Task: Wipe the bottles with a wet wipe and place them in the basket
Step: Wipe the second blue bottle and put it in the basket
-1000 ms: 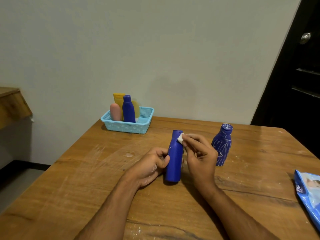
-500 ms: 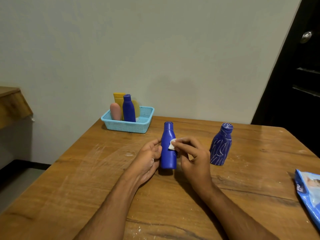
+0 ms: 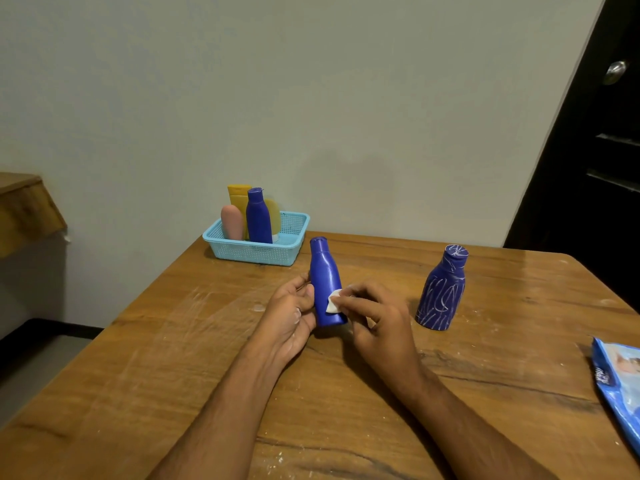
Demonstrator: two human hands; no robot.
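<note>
blue bottle (image 3: 327,289) stands near the table's (image 3: 173,375) middle, tilted slightly, with the basket (image 3: 256,252) off at about 11 o'clock and a scribbled bottle (image 3: 441,292) at 3 o'clock — to wipe it well, i'd turn it slowly and work the wipe top to base so no side is missed. left hand (image 3: 291,313) curls round the bottle's lower left side and steadies it; right hand (image 3: 374,313) pinches a small folded wet wipe (image 3: 333,301) between fingertips and presses it on the body — neither hand is spread open.
</note>
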